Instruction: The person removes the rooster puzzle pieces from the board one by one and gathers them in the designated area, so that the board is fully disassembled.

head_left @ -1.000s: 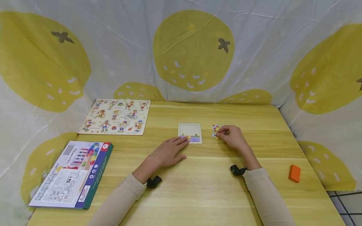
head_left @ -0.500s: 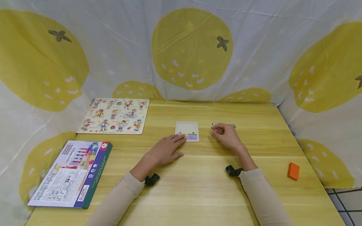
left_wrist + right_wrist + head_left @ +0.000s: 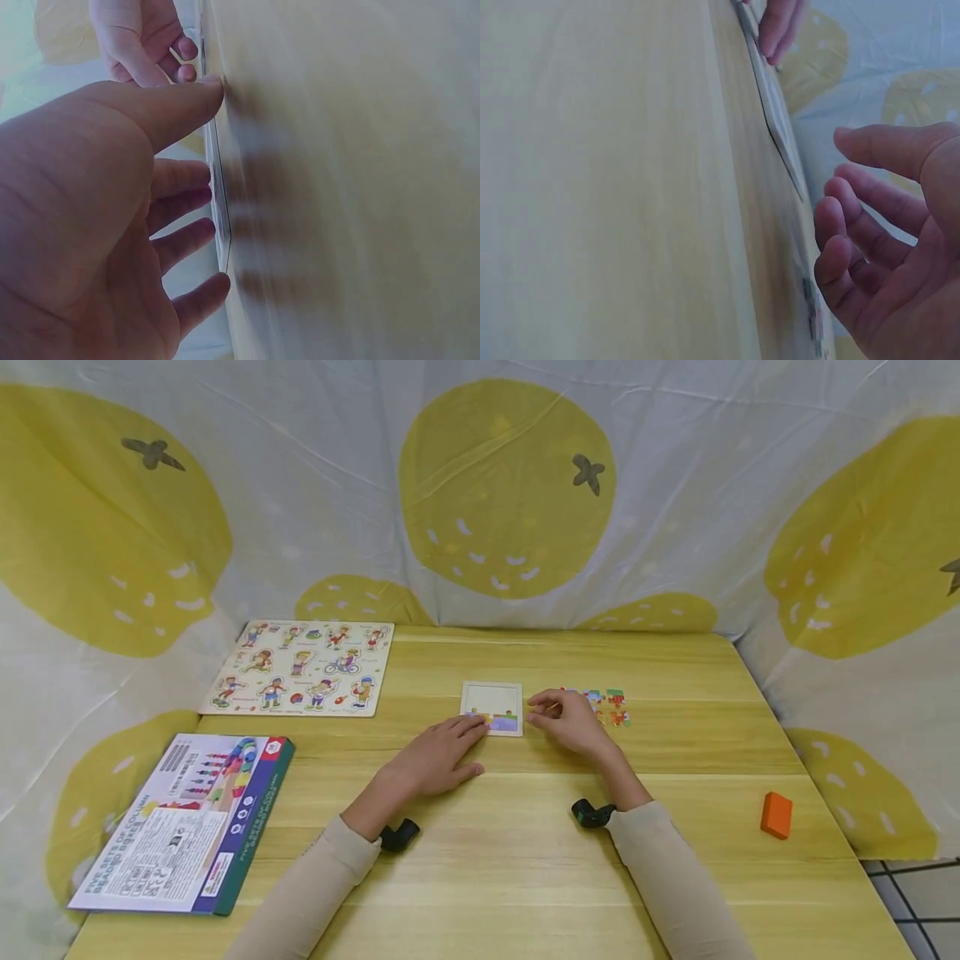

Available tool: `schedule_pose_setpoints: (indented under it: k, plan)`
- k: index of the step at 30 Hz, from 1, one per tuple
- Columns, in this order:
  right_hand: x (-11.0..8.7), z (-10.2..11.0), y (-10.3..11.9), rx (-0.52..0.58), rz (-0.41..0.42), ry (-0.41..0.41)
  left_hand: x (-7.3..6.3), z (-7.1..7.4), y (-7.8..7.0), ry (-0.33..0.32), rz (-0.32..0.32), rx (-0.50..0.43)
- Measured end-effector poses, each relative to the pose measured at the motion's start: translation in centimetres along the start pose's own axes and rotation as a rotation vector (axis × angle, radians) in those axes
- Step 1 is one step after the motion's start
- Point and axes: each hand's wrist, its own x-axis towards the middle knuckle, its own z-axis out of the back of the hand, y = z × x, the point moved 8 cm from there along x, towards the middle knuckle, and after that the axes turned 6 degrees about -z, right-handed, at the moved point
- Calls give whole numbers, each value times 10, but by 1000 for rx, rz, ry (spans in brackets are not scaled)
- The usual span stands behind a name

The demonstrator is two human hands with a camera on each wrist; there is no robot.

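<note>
A small square puzzle tray (image 3: 492, 697) lies on the table, with a strip of purple and green picture along its near side and a bare pale area above. My left hand (image 3: 435, 760) rests its extended fingertips on the tray's near left corner, thumb spread apart. Just right of the tray hovers my right hand (image 3: 573, 724), its fingers loosely bent. In the right wrist view, a gap shows between that hand's thumb (image 3: 877, 146) and index finger, and no piece is visible there. Colourful jigsaw pieces (image 3: 616, 697) lie beyond the right hand, which partly covers them.
At the back left lies a wooden board (image 3: 300, 668) with pictures of children. A flat toy box (image 3: 180, 827) sits at the left edge. An orange block (image 3: 777, 815) stands to the right. A fruit-patterned curtain (image 3: 510, 485) hangs behind the table.
My right hand has moved left from over the jigsaw pieces to beside the tray, uncovering several pieces. My left hand stays on the tray. The head view has shifted slightly.
</note>
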Motion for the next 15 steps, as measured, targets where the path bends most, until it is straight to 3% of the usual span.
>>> schedule_pose_setpoints:
  k: [8, 15]
  plan:
    - [6, -13, 5, -17, -2, 19, 5, 2, -4, -26, -44, -38]
    - [8, -21, 8, -7, -9, 47, 7, -4, -5, 23, -35, -59]
